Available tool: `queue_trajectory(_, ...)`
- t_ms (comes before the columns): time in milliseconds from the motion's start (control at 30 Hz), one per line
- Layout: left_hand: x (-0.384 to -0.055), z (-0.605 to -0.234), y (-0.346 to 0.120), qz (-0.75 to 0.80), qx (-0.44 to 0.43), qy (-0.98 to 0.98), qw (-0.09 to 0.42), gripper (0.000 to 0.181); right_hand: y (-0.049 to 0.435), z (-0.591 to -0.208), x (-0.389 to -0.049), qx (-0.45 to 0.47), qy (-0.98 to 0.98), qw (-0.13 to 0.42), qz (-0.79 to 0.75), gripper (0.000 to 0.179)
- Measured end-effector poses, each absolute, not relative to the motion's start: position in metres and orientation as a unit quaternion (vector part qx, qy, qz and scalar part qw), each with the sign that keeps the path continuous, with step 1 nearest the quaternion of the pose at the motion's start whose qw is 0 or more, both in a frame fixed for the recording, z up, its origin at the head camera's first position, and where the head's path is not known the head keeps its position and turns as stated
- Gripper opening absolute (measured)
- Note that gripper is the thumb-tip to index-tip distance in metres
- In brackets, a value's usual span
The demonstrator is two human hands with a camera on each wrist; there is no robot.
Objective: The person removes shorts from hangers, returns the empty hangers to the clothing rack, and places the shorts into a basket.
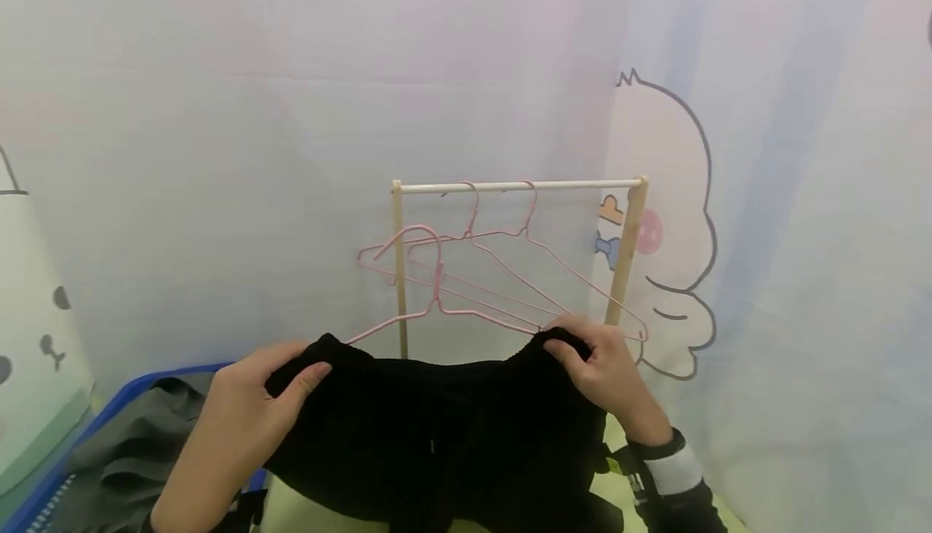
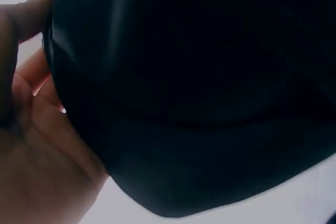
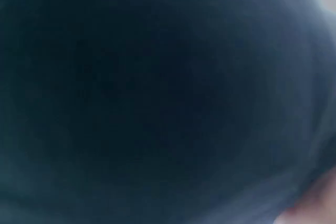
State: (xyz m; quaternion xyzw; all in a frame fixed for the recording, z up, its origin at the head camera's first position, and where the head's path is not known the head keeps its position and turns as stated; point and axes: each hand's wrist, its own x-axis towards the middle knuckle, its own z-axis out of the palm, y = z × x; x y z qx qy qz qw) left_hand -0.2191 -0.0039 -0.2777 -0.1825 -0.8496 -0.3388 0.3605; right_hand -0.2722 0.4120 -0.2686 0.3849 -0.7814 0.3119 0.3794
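Note:
A black garment spreads between my two hands in the head view. A pink wire hanger rises above its top edge, its hook upright and its lower part hidden by the cloth. My left hand pinches the garment's upper left corner between thumb and fingers; the left wrist view shows the dark cloth beside that palm. With thumb and fingers, my right hand grips the upper right corner, near the hanger's right arm. Dark blurred cloth fills most of the right wrist view.
Behind the garment stands a small rack with a white rod and wooden posts. Two more pink hangers hang from it. At lower left, a blue-rimmed basket holds grey cloth. A pale printed curtain backs everything.

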Motion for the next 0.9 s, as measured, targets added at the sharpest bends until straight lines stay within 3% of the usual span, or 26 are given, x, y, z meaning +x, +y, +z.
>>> queue_trajectory(100,-0.214,-0.284,-0.013,-0.341,-0.146,-0.855,0.362,0.030,0.398,-0.272,-0.279,0.402,-0.768,0.385,0.316,0.024)
queue_trajectory(367,-0.205,-0.299,-0.019,-0.351,-0.084,-0.889,0.283,0.052,0.390,-0.287,-0.276,0.360,-0.802,0.386,0.280,0.021)
queue_trajectory(900,-0.200,-0.299,-0.014,-0.349,-0.104,-0.899,0.245,0.056,0.397,-0.298,-0.263,0.346,-0.794,0.390,0.314,0.029)
